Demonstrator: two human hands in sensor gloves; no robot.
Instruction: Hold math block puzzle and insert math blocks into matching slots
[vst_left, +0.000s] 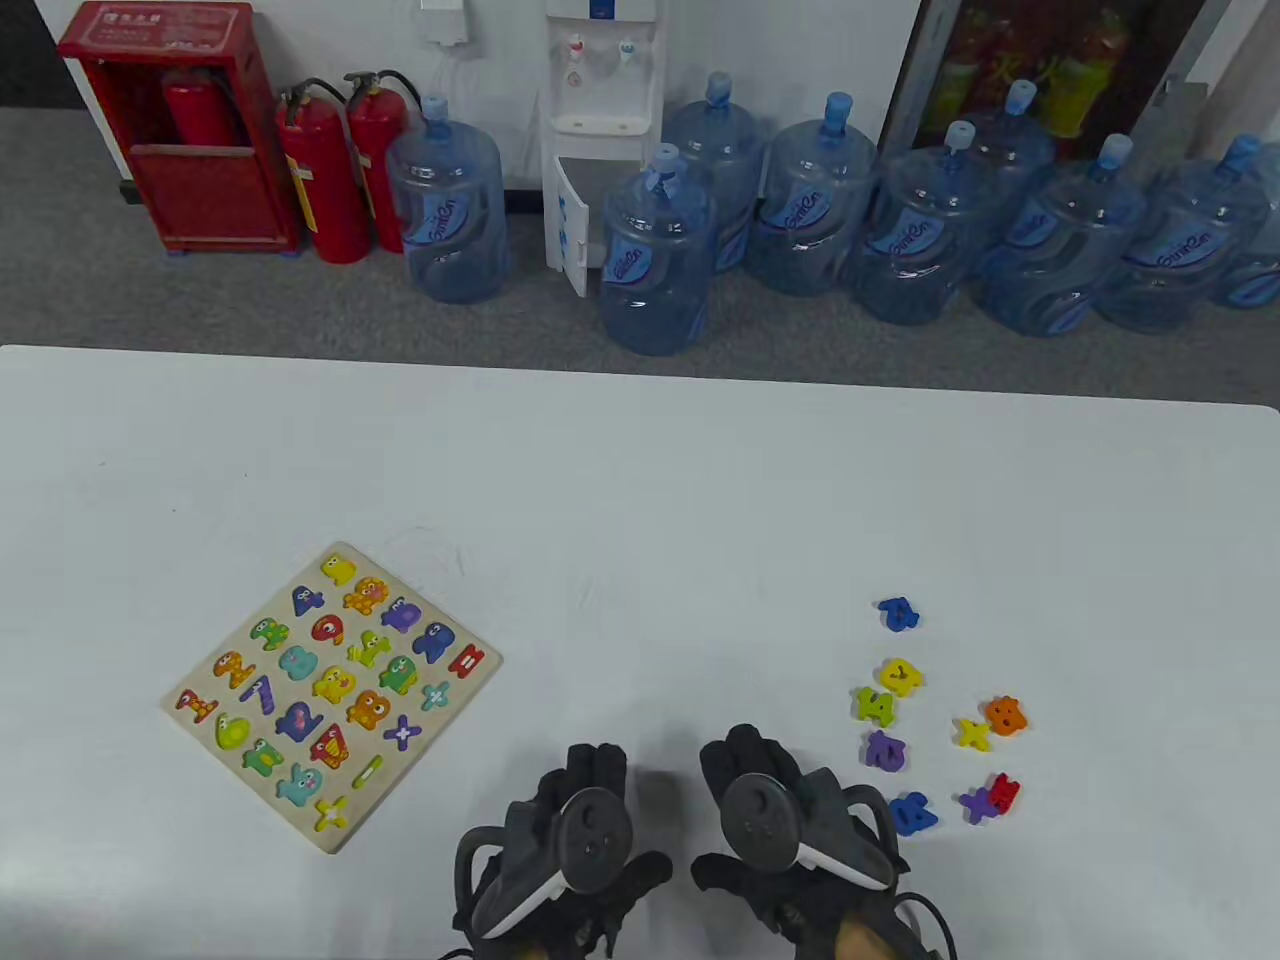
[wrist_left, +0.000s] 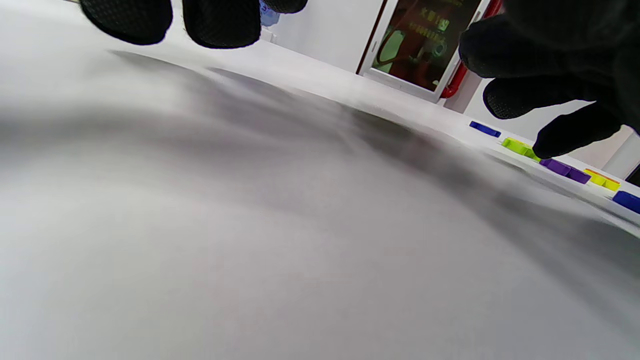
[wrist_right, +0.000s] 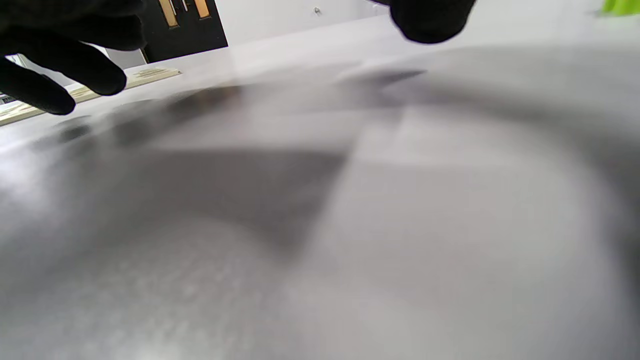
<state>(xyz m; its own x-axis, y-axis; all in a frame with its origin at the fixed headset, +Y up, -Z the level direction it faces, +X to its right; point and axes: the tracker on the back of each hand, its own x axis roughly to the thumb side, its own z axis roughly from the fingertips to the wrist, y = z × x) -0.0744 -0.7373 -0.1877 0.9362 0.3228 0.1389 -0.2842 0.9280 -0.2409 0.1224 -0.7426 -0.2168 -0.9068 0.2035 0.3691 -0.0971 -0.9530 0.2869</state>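
Both hands, left (vst_left: 585, 835) and right (vst_left: 770, 815), rest empty, fingers loosely spread, on the counter (vst_left: 640, 480). The puzzle (vst_left: 332, 695), far left, looks stiff and light: hold its edge. Loose blocks (vst_left: 935, 715), right, need pinching.

Black-gloved left hand (vst_left: 590, 800); multicoloured blocks (vst_left: 935, 715); white table (vst_left: 700, 480)
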